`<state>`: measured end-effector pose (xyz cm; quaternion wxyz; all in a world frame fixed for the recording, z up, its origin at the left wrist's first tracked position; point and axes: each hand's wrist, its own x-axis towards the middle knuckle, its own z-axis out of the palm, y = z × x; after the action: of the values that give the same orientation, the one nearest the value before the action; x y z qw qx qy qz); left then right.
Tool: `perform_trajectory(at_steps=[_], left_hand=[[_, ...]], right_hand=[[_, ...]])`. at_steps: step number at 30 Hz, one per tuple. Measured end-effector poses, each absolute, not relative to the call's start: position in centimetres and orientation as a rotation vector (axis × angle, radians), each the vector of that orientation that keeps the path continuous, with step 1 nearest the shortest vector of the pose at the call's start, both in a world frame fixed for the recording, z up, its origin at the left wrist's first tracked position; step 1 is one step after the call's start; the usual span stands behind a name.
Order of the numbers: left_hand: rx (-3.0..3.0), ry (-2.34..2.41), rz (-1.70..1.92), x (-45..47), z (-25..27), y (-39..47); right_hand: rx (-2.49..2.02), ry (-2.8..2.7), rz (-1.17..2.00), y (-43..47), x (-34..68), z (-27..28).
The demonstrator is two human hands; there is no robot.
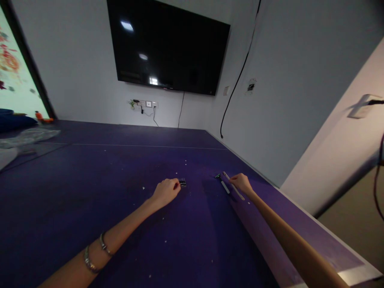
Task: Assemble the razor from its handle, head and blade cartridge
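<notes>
On the purple surface, my left hand [166, 190] has its fingers closed at the edge of a small dark rectangular piece [183, 183] with a clear, shiny part. To the right, my right hand [242, 183] pinches the middle of a thin pale stick-like tool [239, 193], held slantwise just over the surface. Beside that tool, on its left, lies a razor [224, 186] with a grey handle and a greenish head, apart from my fingers. What kind of tool the pale stick is, I cannot make out.
Small white scraps [143, 188] dot the purple surface [120, 224]. Crumpled clear plastic [33, 136] and a blue cloth-like thing [15, 121] lie at the far left. A television [171, 48] hangs on the back wall; a black cable [237, 84] dangles at the right wall.
</notes>
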<state>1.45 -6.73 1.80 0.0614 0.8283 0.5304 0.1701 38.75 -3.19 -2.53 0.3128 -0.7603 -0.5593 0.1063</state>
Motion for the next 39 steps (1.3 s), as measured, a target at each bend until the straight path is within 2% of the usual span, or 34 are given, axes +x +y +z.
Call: perform_trajectory(at_steps=[15, 23, 39], left_hand=[[2.593, 1.405, 0.567, 0.9, 1.1, -5.8], [2.615, 1.297, 0.692, 0.2, -1.1, -2.8], [2.533, 1.288, 0.652, 1.5, -3.4, -0.5]], right_hand=[[-2.056, -1.597, 0.153, -3.0, 38.4, -3.6], [-2.031, -1.535, 0.122, -3.7, 39.7, -1.5], [-1.750, -1.691, 0.330, -6.7, 35.4, -0.7]])
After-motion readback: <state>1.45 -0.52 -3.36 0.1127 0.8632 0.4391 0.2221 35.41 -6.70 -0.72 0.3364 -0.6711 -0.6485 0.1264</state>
